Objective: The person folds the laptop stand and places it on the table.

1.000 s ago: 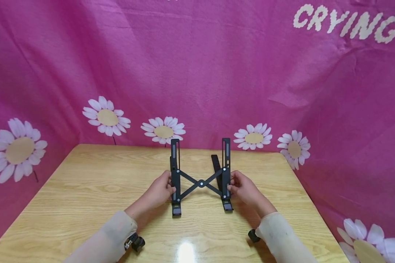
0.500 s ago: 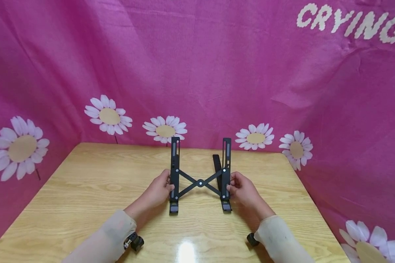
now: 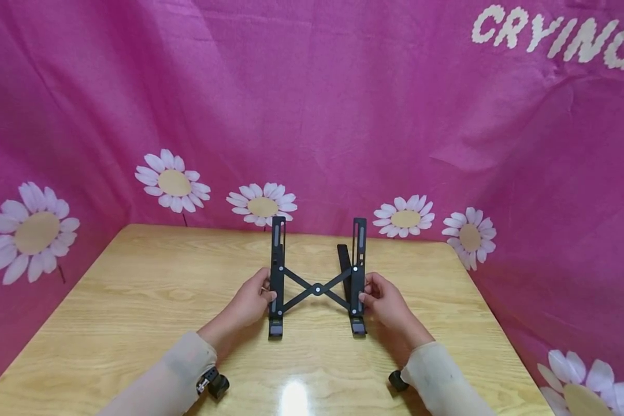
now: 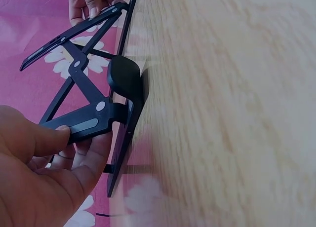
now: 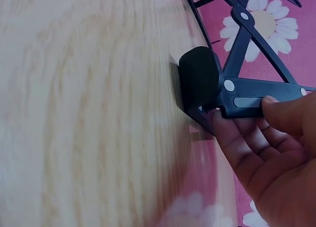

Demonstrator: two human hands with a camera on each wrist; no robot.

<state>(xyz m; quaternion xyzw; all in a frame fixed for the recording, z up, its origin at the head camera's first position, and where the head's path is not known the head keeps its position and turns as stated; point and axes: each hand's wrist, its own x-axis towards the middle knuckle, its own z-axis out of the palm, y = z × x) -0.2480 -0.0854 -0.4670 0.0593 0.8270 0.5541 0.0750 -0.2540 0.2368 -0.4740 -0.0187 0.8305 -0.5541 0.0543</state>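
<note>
A black folding laptop stand stands unfolded on the wooden table, its two side rails joined by an X-shaped brace. My left hand grips the lower part of the left rail, thumb on top and fingers beneath, as the left wrist view shows on the rail's grey pad. On the other side my right hand pinches the right rail the same way. In the right wrist view the thumb lies at the end of the grey pad. Base legs rest on the tabletop.
The light wooden table reaches back to a pink cloth backdrop printed with daisies and white letters. Cloth also hangs along both sides. Black wrist cameras sit under the sleeves. A bright reflection shows near the front.
The left foot of the stand has shifted slightly back, with the left hand still on its rail. The view has drifted a little. Both hands keep their hold.
</note>
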